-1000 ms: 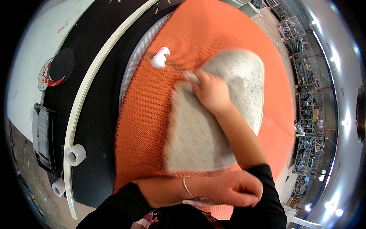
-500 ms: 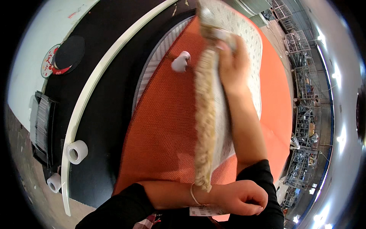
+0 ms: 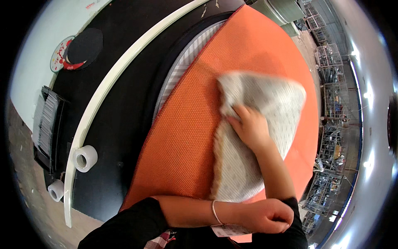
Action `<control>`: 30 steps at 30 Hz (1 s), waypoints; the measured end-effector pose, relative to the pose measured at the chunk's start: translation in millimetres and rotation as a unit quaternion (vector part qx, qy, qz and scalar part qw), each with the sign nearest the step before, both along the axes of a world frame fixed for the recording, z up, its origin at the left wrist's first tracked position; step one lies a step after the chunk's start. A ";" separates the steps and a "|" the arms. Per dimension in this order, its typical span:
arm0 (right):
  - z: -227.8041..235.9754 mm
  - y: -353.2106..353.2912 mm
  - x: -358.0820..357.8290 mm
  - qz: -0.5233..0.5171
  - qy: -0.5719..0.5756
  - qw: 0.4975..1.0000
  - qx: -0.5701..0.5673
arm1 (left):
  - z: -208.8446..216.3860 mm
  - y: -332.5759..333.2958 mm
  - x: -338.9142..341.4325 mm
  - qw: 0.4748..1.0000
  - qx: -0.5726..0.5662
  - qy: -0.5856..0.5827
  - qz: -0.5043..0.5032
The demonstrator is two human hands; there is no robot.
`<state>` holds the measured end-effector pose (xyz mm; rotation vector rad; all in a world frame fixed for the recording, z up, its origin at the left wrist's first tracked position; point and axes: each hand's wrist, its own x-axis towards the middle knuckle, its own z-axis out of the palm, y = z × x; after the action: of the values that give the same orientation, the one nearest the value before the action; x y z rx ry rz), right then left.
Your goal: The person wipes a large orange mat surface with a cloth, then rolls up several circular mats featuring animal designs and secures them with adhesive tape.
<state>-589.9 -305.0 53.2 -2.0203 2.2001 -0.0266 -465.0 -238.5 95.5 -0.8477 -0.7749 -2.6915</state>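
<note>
My right hand grips the left edge of a cream mat with fine dimpled rows and a fluffy yellowish border; its upper part is blurred. The mat lies over a large orange mesh sheet. My left forearm crosses the lower middle, a thin pale band at the wrist. My left hand is curled into a fist below the mat; what it may hold is hidden. Beneath its wrist a white printed paper shows in part.
A striped grey-and-white fabric shows at the sheet's left edge. A long cream strip lies on the black tabletop, with a tape roll by it. Further left are a second roll, a black tray and a round fan. Wire cages stand at right.
The mat has swung down from a raised, edge-on pose to lie flatter on the orange sheet. My right hand came nearer with it. A small white object on the sheet is no longer visible.
</note>
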 end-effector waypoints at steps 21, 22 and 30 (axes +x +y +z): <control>-13.1 19.4 -24.0 0.031 0.000 0.999 -0.028 | -2.6 6.8 4.1 0.998 -0.057 0.037 0.018; -12.5 52.7 -33.2 0.038 0.017 0.998 -0.041 | -1.8 9.5 3.0 0.999 -0.030 0.034 0.004; -18.6 -20.4 8.4 0.067 0.027 0.990 -0.125 | 10.5 -2.1 11.8 0.999 -0.009 0.033 -0.039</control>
<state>-581.6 -325.5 34.6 -2.3213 2.1826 -0.2479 -453.2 -240.6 106.0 -0.9841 -0.7675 -2.7128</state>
